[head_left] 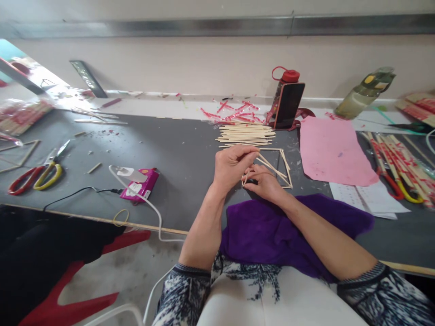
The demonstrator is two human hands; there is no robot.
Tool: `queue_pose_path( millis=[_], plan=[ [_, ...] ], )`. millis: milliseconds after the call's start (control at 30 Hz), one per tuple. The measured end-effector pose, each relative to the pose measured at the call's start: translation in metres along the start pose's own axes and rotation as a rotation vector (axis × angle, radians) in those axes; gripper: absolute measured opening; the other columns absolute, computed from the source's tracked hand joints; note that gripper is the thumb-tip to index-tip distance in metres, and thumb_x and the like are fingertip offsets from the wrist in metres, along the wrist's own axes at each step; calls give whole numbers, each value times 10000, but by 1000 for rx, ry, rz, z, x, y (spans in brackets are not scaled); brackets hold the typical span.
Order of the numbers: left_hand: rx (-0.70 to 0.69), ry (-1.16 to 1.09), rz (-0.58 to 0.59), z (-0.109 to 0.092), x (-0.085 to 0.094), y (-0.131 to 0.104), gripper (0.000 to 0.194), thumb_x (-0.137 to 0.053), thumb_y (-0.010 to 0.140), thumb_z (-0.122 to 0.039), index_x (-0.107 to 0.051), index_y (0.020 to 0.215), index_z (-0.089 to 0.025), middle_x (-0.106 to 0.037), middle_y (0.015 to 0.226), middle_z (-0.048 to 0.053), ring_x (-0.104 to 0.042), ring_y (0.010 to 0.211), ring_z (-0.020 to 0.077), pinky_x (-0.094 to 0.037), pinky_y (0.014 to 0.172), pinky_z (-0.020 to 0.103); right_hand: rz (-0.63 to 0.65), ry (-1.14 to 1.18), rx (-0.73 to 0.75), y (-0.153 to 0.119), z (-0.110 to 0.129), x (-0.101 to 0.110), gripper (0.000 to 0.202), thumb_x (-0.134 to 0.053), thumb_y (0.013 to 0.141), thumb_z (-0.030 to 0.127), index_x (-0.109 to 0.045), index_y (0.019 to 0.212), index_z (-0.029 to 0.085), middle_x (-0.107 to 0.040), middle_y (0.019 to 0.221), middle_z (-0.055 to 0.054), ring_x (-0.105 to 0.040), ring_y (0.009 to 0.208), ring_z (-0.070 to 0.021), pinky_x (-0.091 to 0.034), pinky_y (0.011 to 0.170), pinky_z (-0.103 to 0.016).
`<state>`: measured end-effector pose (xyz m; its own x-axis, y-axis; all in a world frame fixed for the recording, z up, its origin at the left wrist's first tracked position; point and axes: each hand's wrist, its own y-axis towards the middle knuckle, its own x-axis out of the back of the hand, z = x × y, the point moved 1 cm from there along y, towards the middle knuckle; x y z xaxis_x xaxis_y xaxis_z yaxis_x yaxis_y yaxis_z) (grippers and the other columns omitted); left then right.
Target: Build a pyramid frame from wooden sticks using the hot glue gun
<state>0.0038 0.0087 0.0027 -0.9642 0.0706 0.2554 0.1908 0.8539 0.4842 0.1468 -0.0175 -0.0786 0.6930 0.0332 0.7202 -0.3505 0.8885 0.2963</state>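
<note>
- Pinching a corner of the stick frame (270, 149), our left fingers (247, 152) close thumb to forefinger over its upper left part.
- Our right fingers (258, 174) curl low around its left side, only a small gap left between thumb and forefinger; we cannot tell how firmly they press.
- The frame lies just to the right of our fingertips, an open four-sided outline with thin sticks slanting across it.
- We judge it very light, stiff along each stick but weak at the joints, so a twist could skew it or snap a piece.
- We would do best to take it close to the corners, with a gentle pinch, rather than press on the middle of a long side.
- Dry bare wood should give our fingers fair grip, though such thin round-looking sticks may roll.
- Beneath it we have a flat, dark grey bench (183, 158), dusted with pale crumbs.
- Beyond our fingers lies a pile of loose sticks (246, 136), then red-and-clear scraps (222, 108); nearer us, a soft purple cloth (258, 231).
- Past the pile, a phone (288, 106) leans against a red-capped bottle (290, 76), before a pale wall (170, 68).
</note>
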Motion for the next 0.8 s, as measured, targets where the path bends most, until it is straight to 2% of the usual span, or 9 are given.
queue_pose_path(
  millis=[267, 433, 600, 800],
  plan=[
    [18, -11, 8, 2, 0, 0, 150, -667, 789, -279, -759, 879, -203, -738, 799, 19, -686, 721, 131, -558, 685, 229, 17, -25, -7, 1, 1, 0, 87, -711, 757, 234, -738, 839, 238, -652, 1040, -41, -584, 985, -207, -440, 905, -371],
    [37, -32, 5, 1, -1, 0, 149, -665, 790, -278, -757, 870, -193, -736, 805, 17, -664, 635, 110, -554, 648, 222, 19, 8, 3, 1, 0, 0, 88, -702, 761, 229, -726, 844, 244, -655, 1014, -31, -582, 1006, -209, -429, 927, -382],
    [44, -37, 1, -1, -1, 0, 150, -663, 792, -286, -753, 865, -192, -731, 791, 10, -646, 580, 94, -539, 611, 209, 13, 14, 33, -2, 0, 1, 141, -697, 763, 212, -723, 899, 239, -662, 1055, -34, -578, 1044, -219, -410, 959, -401],
    [47, -28, -5, -3, 0, 0, 143, -668, 789, -280, -754, 858, -189, -728, 768, 11, -646, 572, 95, -525, 588, 200, -11, 18, 23, -1, -1, 0, 196, -727, 731, 210, -733, 923, 250, -647, 1041, -36, -584, 1028, -206, -437, 932, -369]
  ],
)
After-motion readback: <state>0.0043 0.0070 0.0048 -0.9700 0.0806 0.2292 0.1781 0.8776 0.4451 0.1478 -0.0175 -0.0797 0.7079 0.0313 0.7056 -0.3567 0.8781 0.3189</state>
